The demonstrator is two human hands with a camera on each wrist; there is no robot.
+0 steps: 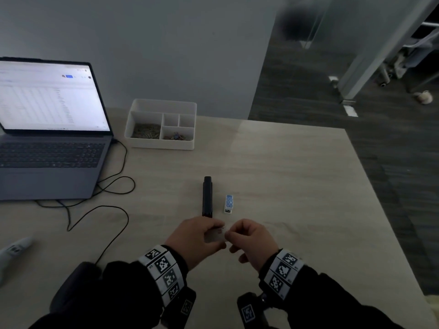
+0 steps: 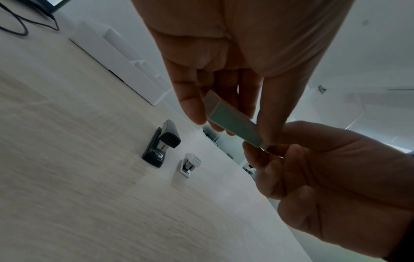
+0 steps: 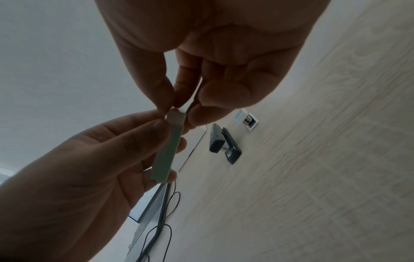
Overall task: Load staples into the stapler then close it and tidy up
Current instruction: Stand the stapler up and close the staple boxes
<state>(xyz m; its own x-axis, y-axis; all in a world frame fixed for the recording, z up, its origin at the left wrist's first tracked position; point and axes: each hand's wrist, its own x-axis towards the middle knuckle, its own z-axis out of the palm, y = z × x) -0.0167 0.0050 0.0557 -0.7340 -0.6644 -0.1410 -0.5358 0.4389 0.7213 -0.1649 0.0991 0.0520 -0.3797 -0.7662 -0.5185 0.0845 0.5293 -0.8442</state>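
Nearest, the left hand (image 1: 193,238) pinches a slim pale-green rectangular staple box (image 2: 233,122) crosswise above the table edge, while the right hand (image 1: 251,241) curls, fingertips (image 3: 165,99) gripping the box's right end. Just beyond the hands, the black plastic stapler (image 1: 207,197) lies closed, long axis pointing away, with a small white-and-blue stapler (image 1: 228,204) just to its right.

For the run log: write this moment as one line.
left hand: holds staple box | right hand: pinches box end | black stapler, white stapler: on table, untouched | staples not loaded
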